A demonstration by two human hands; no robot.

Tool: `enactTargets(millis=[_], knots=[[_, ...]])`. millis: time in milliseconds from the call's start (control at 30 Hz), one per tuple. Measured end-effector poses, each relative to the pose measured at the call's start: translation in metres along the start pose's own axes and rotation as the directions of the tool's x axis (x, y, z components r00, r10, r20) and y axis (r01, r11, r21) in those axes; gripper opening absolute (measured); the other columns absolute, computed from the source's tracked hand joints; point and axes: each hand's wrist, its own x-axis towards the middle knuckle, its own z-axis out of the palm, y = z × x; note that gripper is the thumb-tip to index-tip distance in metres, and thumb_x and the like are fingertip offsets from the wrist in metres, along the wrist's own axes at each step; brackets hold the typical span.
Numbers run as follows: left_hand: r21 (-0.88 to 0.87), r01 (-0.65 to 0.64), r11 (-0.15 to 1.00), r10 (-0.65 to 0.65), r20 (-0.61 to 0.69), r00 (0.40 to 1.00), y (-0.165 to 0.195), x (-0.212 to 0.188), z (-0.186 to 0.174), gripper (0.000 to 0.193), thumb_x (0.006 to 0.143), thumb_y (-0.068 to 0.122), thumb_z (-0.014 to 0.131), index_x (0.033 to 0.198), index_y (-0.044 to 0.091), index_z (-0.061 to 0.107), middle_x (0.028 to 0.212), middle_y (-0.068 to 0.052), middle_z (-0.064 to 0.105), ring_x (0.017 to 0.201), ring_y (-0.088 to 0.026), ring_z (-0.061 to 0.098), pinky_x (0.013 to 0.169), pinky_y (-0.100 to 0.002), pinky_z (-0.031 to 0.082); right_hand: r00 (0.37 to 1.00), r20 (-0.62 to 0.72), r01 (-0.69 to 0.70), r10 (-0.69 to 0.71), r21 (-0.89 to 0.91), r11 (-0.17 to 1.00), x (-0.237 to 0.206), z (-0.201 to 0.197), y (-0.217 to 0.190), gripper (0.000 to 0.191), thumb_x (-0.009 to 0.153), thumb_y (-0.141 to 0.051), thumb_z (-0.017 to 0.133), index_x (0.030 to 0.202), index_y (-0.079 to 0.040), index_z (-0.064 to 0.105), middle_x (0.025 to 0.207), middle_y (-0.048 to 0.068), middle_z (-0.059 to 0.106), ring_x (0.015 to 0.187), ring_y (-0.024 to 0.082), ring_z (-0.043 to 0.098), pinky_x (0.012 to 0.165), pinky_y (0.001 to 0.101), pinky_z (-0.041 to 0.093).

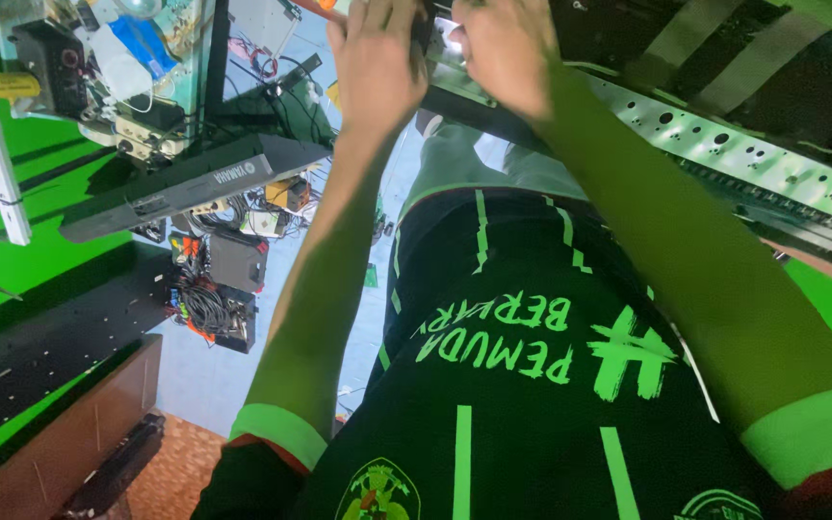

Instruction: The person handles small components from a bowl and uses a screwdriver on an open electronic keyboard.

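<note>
Both my arms reach up and away from my body to the top edge of the view. My left hand (377, 67) and my right hand (507, 53) are close together, fingers curled around a small dark part (429, 31) between them. That part sits at the end of a long grey metal chassis rail (715, 140) full of round holes, which runs off to the right under a dark body with grey bands (724, 58). What the fingers pinch is mostly hidden by the hands. Below them is my black shirt with green stripes (522, 385).
A black electronic keyboard (185, 181) lies tilted at the left, above a heap of cables, adapters and black boxes (219, 289). A shelf of electronic parts (117, 67) is at top left. A dark bench with holes (40, 347) lies at lower left, against green surfaces (40, 250).
</note>
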Motion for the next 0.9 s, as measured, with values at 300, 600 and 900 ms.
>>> enactTargets(millis=[300,600,900], knots=[[0.105,0.247,0.963,-0.260,0.149,0.954,0.021,-0.027,-0.004,0.033,0.090,0.039,0.071,0.113,0.016,0.073,0.101,-0.010,0.075,0.104,-0.030,0.060,0.090,-0.055,0.033,0.999,0.014,-0.053,0.052,0.196,0.979,0.014,-0.004,0.009,0.005,0.098,-0.014,0.074,0.102,-0.012,0.077,0.092,0.013,0.071,0.093,0.036,0.066,0.088,0.0526,0.043],[-0.069,0.539,0.839,-0.508,0.251,0.824,0.009,-0.028,0.014,0.032,0.092,0.044,0.069,0.105,0.016,0.075,0.092,-0.007,0.078,0.097,-0.031,0.069,0.091,-0.058,0.036,0.995,-0.046,0.093,-0.093,0.007,0.996,-0.001,-0.014,0.002,0.016,0.100,-0.017,0.075,0.110,-0.005,0.073,0.117,0.015,0.066,0.123,0.034,0.059,0.108,0.0502,0.041],[-0.137,0.624,0.769,-0.563,0.316,0.764,0.009,-0.022,0.009,0.022,0.088,0.037,0.071,0.095,0.016,0.075,0.089,-0.005,0.078,0.090,-0.030,0.072,0.091,-0.055,0.036,0.970,-0.075,0.235,-0.233,0.021,0.972,-0.016,-0.033,-0.005,0.028,0.098,-0.015,0.079,0.124,-0.007,0.074,0.133,0.006,0.064,0.130,0.027,0.051,0.116,0.0448,0.038]])
